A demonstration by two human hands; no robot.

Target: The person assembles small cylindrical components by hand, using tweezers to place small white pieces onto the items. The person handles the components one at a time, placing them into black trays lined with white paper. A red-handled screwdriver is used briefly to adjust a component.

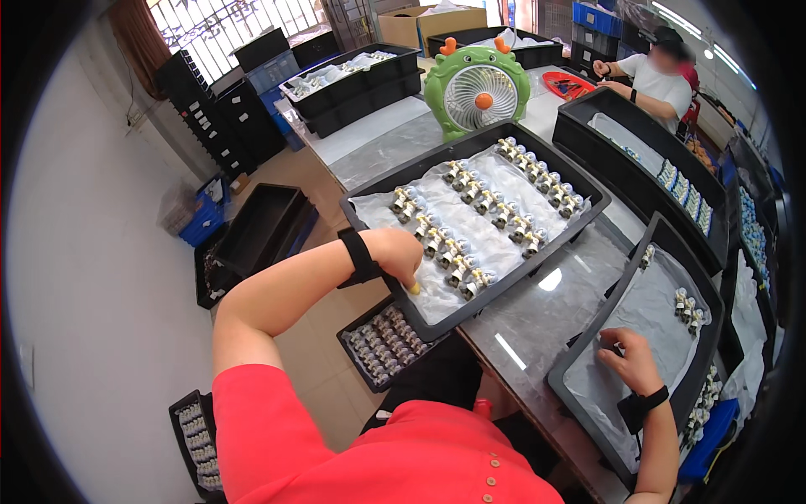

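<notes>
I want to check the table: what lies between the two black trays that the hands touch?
In the head view, only bare glossy tabletop separates the left tray from the right tray.

Bright daylight from the window (220, 32), glare on the table (550, 280), fisheye-bent edges.

head cam | fisheye, looks down-fwd over table (537, 315) | close on trays | single view, no overlap

The left hand (396, 256) reaches into a black tray (369, 214) of small metal parts (470, 281) near the table's (537, 315) left edge, fingertips down on the white liner. The right hand (630, 359) rests flat inside a second tray (588, 361) at the near edge.
</notes>
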